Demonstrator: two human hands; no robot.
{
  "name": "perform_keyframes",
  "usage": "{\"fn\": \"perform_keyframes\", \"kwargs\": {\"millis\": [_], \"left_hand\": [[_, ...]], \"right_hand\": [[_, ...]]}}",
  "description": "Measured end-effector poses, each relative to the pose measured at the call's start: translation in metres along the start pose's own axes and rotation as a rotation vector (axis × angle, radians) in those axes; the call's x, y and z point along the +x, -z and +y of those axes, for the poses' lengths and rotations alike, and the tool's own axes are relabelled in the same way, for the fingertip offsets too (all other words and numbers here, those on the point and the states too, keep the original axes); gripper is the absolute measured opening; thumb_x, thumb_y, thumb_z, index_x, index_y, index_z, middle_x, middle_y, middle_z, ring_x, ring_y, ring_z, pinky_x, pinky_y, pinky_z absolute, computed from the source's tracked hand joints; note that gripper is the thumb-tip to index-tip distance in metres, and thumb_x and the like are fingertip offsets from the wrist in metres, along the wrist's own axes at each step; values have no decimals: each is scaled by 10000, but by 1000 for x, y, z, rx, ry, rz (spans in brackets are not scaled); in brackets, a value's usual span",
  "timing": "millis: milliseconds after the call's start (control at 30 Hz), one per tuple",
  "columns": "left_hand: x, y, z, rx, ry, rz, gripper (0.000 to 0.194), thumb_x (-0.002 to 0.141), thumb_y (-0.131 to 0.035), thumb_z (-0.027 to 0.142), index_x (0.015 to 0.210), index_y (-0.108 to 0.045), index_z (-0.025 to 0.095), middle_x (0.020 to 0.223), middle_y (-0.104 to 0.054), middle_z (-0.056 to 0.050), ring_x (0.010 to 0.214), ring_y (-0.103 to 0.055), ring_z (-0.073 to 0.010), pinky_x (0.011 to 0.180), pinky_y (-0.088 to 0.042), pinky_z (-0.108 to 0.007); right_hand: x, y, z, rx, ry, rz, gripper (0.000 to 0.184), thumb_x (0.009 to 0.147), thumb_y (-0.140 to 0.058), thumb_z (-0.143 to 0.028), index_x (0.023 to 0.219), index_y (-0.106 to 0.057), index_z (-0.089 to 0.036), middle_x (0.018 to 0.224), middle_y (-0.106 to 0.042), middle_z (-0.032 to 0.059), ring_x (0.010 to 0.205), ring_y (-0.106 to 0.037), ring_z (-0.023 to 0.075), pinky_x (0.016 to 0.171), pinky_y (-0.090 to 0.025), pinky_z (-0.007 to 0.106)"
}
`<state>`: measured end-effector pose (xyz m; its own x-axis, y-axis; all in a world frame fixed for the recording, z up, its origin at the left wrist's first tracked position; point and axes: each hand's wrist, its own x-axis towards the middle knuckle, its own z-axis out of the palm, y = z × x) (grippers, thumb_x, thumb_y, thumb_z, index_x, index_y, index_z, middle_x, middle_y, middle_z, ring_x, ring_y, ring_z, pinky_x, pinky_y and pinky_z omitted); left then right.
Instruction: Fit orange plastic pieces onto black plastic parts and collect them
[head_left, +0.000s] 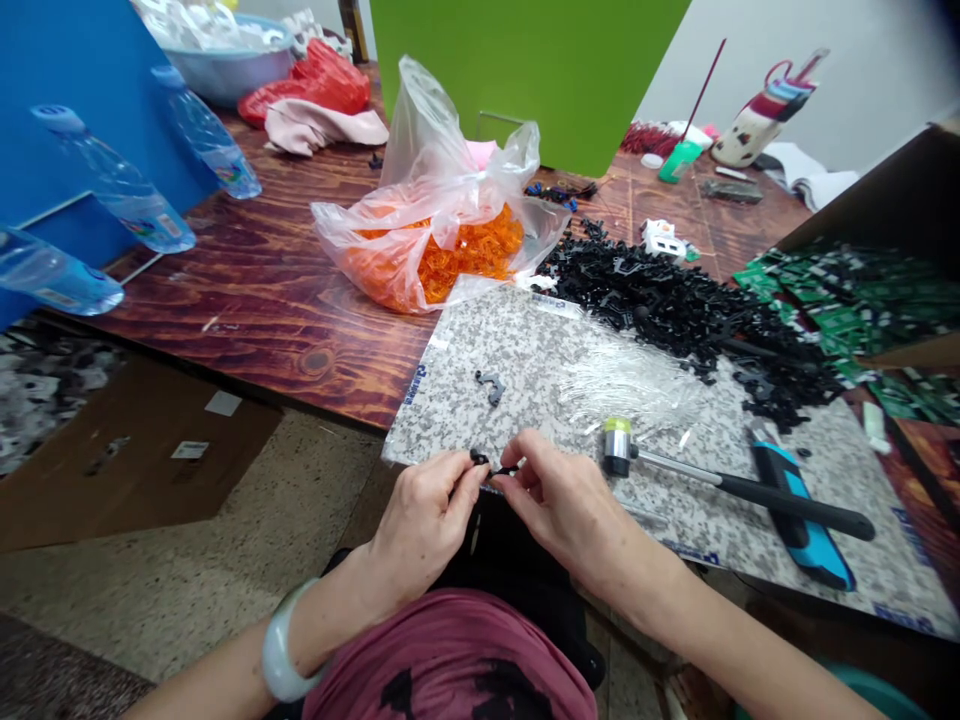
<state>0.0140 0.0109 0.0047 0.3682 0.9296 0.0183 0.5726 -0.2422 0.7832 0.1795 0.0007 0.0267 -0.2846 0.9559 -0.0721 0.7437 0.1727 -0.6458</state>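
My left hand [424, 520] and my right hand [562, 505] meet at the near edge of a speckled grey slab [540, 350]. Both pinch a small black plastic part [491, 465] between their fingertips. A second small black part [490, 385] lies alone on the slab just beyond the hands. A small mallet [720, 485] with a black handle lies on the slab to the right of my right hand, beside a blue and black tool [799, 510]. A pale bangle [281, 645] is on my left wrist.
A heap of black plastic parts [675, 305] covers the slab's far right. A clear bag of orange parts [442, 250] sits on the wooden table [262, 290]. Green circuit boards [840, 300] lie at right, water bottles [120, 190] at left, cardboard [127, 455] on the floor.
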Motion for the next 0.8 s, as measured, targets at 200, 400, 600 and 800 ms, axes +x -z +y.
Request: {"fn": "perform_keyframes", "kwargs": {"millis": [200,400,600,800], "left_hand": [[1,9,3,14,-22,-111,261,914,-395,180,660,-459,186,622,-490,15,578,-470,-136,570,-329,-257],[6,22,4,-134,29,-273,255,927,-385,208,717,-524,168,659,-548,5,608,-503,-136,585,-381,-249],[5,29,2,-401,133,-353,270,914,-443,259,688,-554,162,655,-598,-3,638,-573,-138,610,-459,-234],[7,24,-6,-652,318,-323,249,876,-541,327,724,-599,139,678,-691,-42,633,-662,-149,614,-528,-237]], "right_hand": [[3,10,-11,-327,83,-184,108,898,-482,-92,956,-433,-169,706,-633,34,622,-636,202,502,-282,265],[8,18,-14,-438,261,-253,212,849,-547,-69,974,-416,-179,711,-635,17,566,-619,191,463,-211,268],[9,23,-1,-220,362,-216,121,899,-538,-155,985,-453,-161,762,-667,48,661,-643,179,522,-373,234],[-2,1,24,-21,433,144,192,923,-530,-325,1039,-495,-176,813,-646,51,720,-624,150,651,-463,239]]}}
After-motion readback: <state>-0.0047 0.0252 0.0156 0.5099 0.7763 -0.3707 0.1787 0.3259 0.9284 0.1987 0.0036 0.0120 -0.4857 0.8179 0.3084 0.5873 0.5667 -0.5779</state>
